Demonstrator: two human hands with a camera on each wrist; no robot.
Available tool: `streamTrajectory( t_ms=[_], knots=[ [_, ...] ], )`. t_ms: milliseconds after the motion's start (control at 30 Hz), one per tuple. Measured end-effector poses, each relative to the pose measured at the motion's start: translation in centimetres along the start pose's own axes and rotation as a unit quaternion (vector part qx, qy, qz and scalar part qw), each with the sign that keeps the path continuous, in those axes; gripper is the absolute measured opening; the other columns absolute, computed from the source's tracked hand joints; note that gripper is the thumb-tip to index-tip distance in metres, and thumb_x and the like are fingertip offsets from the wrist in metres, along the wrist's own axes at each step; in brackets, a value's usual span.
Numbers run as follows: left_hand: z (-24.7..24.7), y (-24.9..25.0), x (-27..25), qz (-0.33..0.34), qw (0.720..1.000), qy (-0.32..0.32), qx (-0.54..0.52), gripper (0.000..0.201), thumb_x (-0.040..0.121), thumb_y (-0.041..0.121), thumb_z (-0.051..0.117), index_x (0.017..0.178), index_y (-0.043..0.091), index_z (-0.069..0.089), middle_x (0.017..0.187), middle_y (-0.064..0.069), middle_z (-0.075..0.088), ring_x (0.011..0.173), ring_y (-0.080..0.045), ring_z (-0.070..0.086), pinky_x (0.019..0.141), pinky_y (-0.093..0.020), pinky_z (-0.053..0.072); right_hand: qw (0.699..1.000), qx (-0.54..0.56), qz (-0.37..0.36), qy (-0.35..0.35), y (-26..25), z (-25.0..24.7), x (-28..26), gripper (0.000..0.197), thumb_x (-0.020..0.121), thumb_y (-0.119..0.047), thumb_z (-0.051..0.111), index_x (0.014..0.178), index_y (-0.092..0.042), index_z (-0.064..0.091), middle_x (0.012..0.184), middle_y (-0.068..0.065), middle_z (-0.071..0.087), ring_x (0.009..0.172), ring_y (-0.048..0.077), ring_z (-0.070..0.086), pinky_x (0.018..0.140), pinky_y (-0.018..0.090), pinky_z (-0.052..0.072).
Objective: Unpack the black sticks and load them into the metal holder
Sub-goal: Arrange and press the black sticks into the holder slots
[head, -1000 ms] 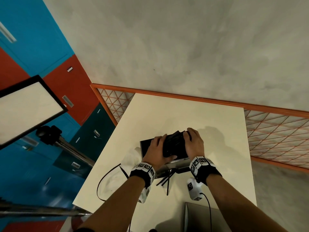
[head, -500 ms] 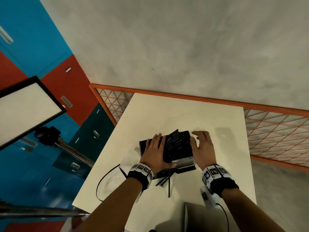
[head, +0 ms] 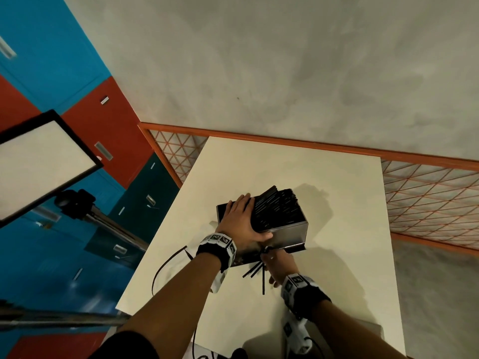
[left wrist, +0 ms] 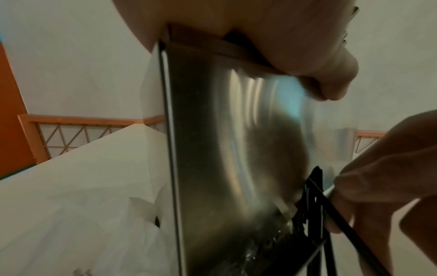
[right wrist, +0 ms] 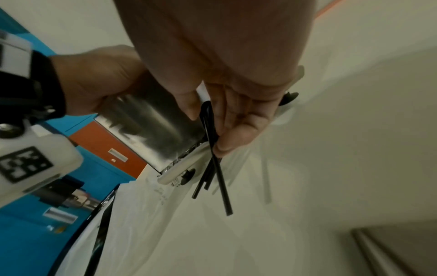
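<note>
The left hand [head: 241, 221] lies flat, palm down, on top of the metal holder [head: 287, 233], fingers straight and reaching away from the person over the holder's far left part, thumb stretched along its near top edge; this grip is spread and clamps nothing. The holder stands on the cream desk [head: 337, 294], packed with upright black sticks [head: 278, 209]. Just in front of the holder's near lower edge, the right hand [head: 278, 265] reaches in with its grip pinched on the loose black sticks [head: 255, 272], thumb and fingertips closed round their upper ends; their free ends fan out toward the person on the desk. Both wrists carry black bands with square black-and-white coded markers; no readable lettering shows.
</note>
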State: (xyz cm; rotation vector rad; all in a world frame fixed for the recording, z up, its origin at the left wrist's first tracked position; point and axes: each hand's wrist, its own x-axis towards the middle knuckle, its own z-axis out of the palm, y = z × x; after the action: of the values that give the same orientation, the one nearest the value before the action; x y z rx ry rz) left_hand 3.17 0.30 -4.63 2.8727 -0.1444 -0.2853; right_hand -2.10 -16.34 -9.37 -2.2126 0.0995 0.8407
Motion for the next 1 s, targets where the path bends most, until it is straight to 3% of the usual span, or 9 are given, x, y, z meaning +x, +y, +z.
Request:
streamTrajectory(
  t_ms=[133, 300, 367, 433, 533, 633, 700, 833, 1000],
  knots=[
    [-0.2, -0.3, 0.5, -0.002, 1.000, -0.008, -0.004, 0.124, 0.070, 0.085, 0.060, 0.161, 0.015, 0.013, 0.169, -0.004, 0.010, 0.156, -0.020, 0.004, 0.127, -0.046, 0.001, 1.000, 0.029, -0.010, -0.001, -1.1, 0.4, 0.1, 0.015, 0.090, -0.022, 0.052, 0.088, -0.012, 0.062, 0.081, 0.016, 0.069, 0.055, 0.030, 0.069, 0.044, 0.039, 0.058],
    [-0.4, -0.7, 1.1, -0.003, 1.000, 0.002, -0.015, 0.123, 0.067, 0.087, 0.058, 0.160, 0.017, 0.018, 0.168, -0.003, 0.015, 0.155, -0.020, 0.011, 0.127, -0.047, 0.007, 0.989, 0.033, 0.053, -0.133, 0.3, 0.5, -1.0, 0.005, 0.089, -0.010, 0.062, 0.084, -0.009, 0.061, 0.083, 0.012, 0.069, 0.065, 0.022, 0.072, 0.061, 0.033, 0.062],
    [-0.4, -0.8, 1.2, -0.002, 1.000, 0.008, -0.015, 0.123, 0.066, 0.088, 0.056, 0.159, 0.018, 0.020, 0.167, -0.003, 0.017, 0.154, -0.021, 0.014, 0.127, -0.048, 0.009, 0.980, 0.030, 0.084, -0.179, 1.7, 0.9, -1.4, 0.008, 0.086, -0.007, 0.067, 0.087, -0.008, 0.059, 0.087, 0.011, 0.066, 0.068, 0.021, 0.071, 0.061, 0.030, 0.061],
    [-0.5, -0.9, 1.3, 0.000, 1.000, 0.011, -0.019, 0.123, 0.065, 0.089, 0.055, 0.159, 0.018, 0.020, 0.167, -0.003, 0.018, 0.154, -0.021, 0.015, 0.126, -0.049, 0.009, 0.970, 0.053, 0.114, -0.206, 2.8, 1.4, -1.8, 0.010, 0.086, -0.003, 0.066, 0.085, -0.008, 0.058, 0.084, 0.011, 0.064, 0.059, 0.016, 0.070, 0.058, 0.027, 0.059],
    [-0.4, -0.9, 1.3, 0.005, 1.000, 0.014, -0.018, 0.123, 0.065, 0.090, 0.054, 0.159, 0.018, 0.021, 0.167, -0.003, 0.019, 0.154, -0.021, 0.016, 0.126, -0.050, 0.010, 0.964, 0.161, 0.137, -0.159, 2.9, 2.2, -2.0, 0.008, 0.091, 0.000, 0.057, 0.084, -0.003, 0.060, 0.076, 0.013, 0.065, 0.053, 0.017, 0.068, 0.059, 0.033, 0.061],
    [-0.3, -0.9, 1.1, 0.005, 1.000, 0.012, -0.015, 0.122, 0.067, 0.088, 0.057, 0.159, 0.017, 0.020, 0.167, -0.003, 0.019, 0.154, -0.021, 0.015, 0.126, -0.049, 0.009, 0.912, 0.370, 0.171, -0.052, 1.8, 2.6, -1.0, 0.012, 0.093, 0.002, 0.054, 0.084, 0.005, 0.060, 0.069, 0.021, 0.062, 0.057, 0.032, 0.064, 0.061, 0.046, 0.061],
    [-0.3, -0.8, 1.0, 0.005, 1.000, 0.015, -0.014, 0.121, 0.068, 0.087, 0.059, 0.159, 0.016, 0.021, 0.167, -0.003, 0.018, 0.154, -0.021, 0.014, 0.127, -0.048, 0.008, 0.883, 0.436, 0.171, -0.020, 0.8, 2.4, -0.4, 0.014, 0.097, -0.002, 0.048, 0.092, 0.005, 0.059, 0.081, 0.024, 0.061, 0.065, 0.036, 0.064, 0.063, 0.046, 0.061],
    [-0.4, -0.7, 0.9, 0.001, 1.000, 0.014, -0.016, 0.122, 0.068, 0.087, 0.059, 0.159, 0.017, 0.021, 0.167, -0.002, 0.018, 0.154, -0.021, 0.013, 0.127, -0.048, 0.007, 0.835, 0.522, 0.172, -0.010, -0.2, 2.4, 0.3, 0.022, 0.098, -0.009, 0.049, 0.112, 0.007, 0.057, 0.100, 0.026, 0.062, 0.076, 0.038, 0.065, 0.069, 0.046, 0.059],
    [-0.4, -0.5, 0.7, -0.001, 1.000, 0.018, -0.019, 0.120, 0.068, 0.085, 0.061, 0.159, 0.017, 0.022, 0.167, -0.002, 0.019, 0.154, -0.021, 0.014, 0.127, -0.047, 0.007, 0.803, 0.561, 0.199, -0.028, -1.0, 2.6, 0.4, 0.031, 0.090, -0.023, 0.065, 0.113, -0.004, 0.059, 0.110, 0.017, 0.060, 0.100, 0.035, 0.060, 0.074, 0.043, 0.056]
  ],
)
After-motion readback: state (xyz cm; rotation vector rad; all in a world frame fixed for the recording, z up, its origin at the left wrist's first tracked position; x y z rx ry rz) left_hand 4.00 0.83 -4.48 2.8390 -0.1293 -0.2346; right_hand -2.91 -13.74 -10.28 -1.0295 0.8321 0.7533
